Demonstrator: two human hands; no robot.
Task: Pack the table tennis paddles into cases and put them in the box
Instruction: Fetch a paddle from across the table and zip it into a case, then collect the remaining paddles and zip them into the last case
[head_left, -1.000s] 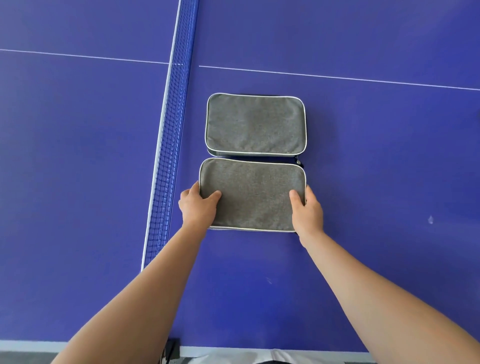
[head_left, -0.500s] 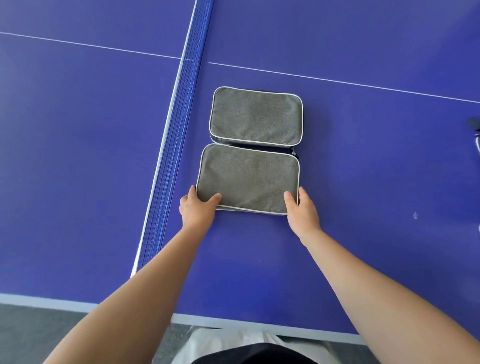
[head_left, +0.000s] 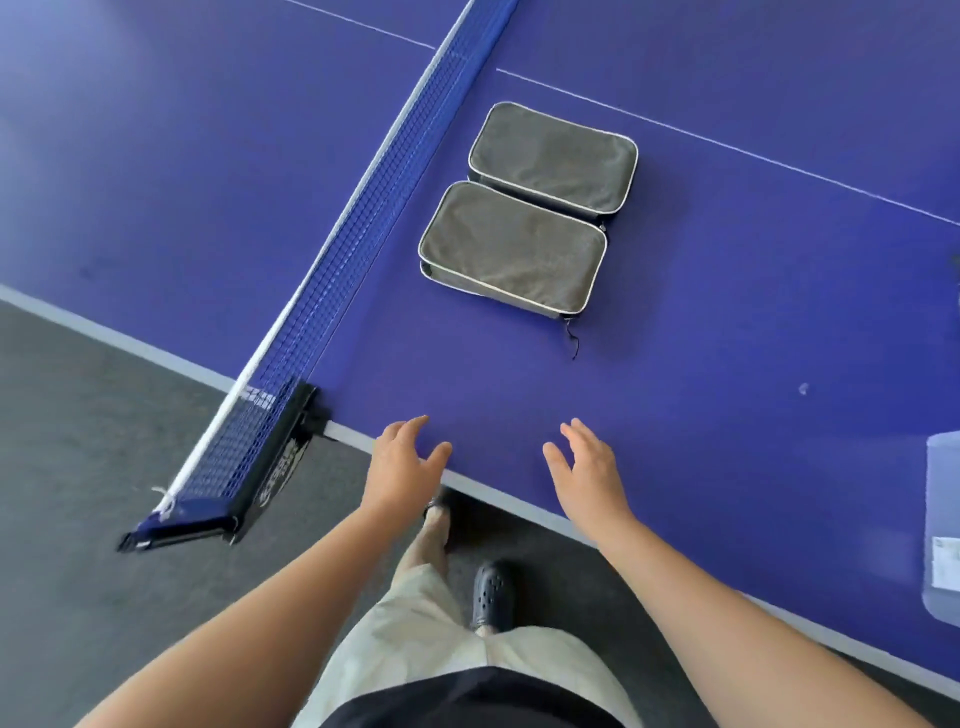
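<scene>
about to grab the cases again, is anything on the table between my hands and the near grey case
Nothing visible: only bare blue table lies between the left hand, the right hand and the near grey case.

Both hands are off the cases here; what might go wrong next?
1. Both grey cases lie apart from the open left hand and right hand, so the next grab means a long lean.
2. The near case's zipper cord trails loose and might snag.
3. The net runs beside them; a sweep could catch it.

Blue desk (head_left: 727, 415) with white lines, net (head_left: 332, 270) across it, dark grey carpet floor (head_left: 78, 467), even daylight.
</scene>
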